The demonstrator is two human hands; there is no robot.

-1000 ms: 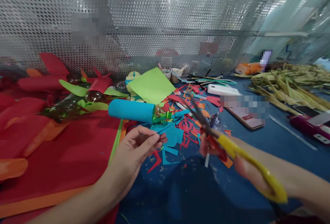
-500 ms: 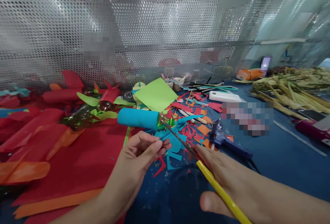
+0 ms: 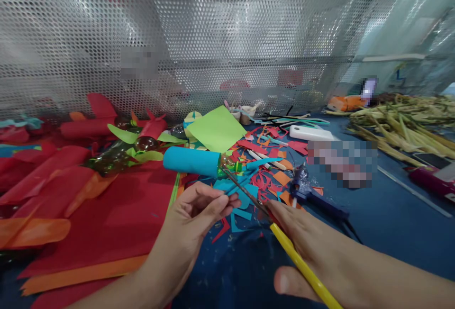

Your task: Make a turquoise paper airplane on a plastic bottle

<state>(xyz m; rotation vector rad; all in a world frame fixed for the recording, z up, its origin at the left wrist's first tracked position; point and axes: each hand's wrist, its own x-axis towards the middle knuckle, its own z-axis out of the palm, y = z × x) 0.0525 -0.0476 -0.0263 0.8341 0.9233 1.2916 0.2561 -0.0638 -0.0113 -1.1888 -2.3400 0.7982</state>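
My left hand point(image 3: 204, 212) is closed, pinching thin blue strips point(image 3: 232, 186) between thumb and fingers. In my right hand point(image 3: 302, 242) are scissors point(image 3: 289, 247) with a yellow handle. Their dark blades reach up and left, close to the strips; whether they touch the strips I cannot tell. Just beyond lies a bottle point(image 3: 227, 164) on its side, its body wrapped in a blue sheet point(image 3: 192, 161) and its clear neck showing. Blue offcuts point(image 3: 245, 197) lie under and beside the strips.
Red sheets point(image 3: 117, 219) and wrapped bottles point(image 3: 151, 133) cover the left side. A lime-green square point(image 3: 216, 129) lies behind the blue bottle. Colourful scraps point(image 3: 263, 176), a glue gun point(image 3: 313, 195) and a white device point(image 3: 311, 133) are to the right. Dry husks point(image 3: 405, 119) are piled far right.
My left hand has shifted slightly right with the blue strips, which now show more clearly beside the blades. The scissors and right hand have barely moved.
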